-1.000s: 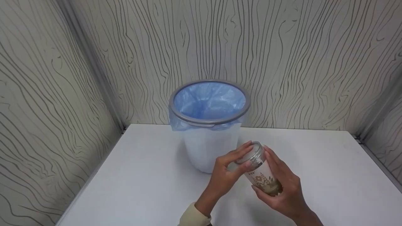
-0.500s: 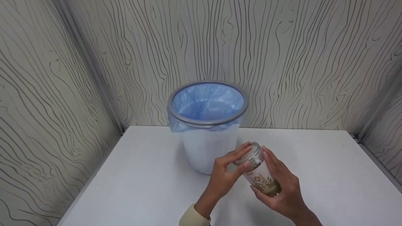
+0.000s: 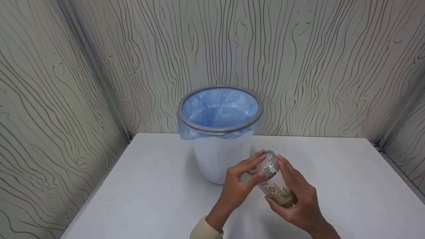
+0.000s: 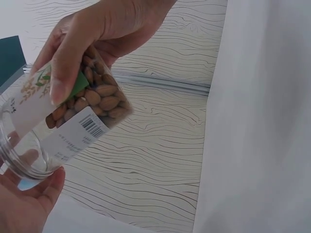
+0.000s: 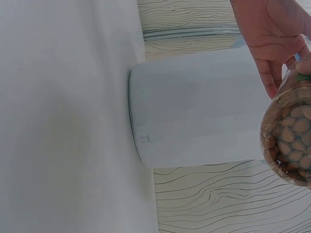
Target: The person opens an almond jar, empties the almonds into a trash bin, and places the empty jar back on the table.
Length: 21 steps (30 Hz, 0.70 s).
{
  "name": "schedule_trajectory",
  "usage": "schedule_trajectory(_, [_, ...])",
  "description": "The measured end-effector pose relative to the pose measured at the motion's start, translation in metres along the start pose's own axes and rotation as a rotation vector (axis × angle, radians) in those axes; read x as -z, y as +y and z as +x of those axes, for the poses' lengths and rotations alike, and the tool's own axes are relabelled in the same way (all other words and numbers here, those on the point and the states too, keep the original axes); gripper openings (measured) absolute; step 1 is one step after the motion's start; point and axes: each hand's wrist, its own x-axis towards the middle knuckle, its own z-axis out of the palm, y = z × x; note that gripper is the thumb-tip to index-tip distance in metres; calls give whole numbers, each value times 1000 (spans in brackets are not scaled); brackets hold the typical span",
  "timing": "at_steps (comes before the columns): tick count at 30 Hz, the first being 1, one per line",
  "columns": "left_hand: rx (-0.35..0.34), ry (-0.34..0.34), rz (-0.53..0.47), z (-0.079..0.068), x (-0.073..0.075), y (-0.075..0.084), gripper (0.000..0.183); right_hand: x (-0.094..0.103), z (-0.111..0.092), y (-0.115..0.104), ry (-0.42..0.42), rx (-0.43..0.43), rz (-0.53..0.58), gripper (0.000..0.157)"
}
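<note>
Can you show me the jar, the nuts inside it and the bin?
Jar (image 3: pixel 274 186), head view: the printed side.
Nuts (image 4: pixel 108 102), left wrist view: middle of the pile.
Bin (image 3: pixel 222 154), head view: the white outer wall.

A plain, pale cream sleeve (image 3: pixel 206 228) with a smooth edge encircles the left forearm (image 3: pixel 220 213) below bare, slender fingers (image 3: pixel 247 164).

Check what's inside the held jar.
Almonds, visible at the base end of the jar; none show through the clear section at the other end. The barcode label and right hand hide whatever lies behind them.
</note>
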Motion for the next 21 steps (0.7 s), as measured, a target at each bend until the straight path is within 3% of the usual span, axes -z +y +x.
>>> schedule_trajectory(21, [38,40,15,-1,-4,7,39,-2,-9,10,1,16,-55,84])
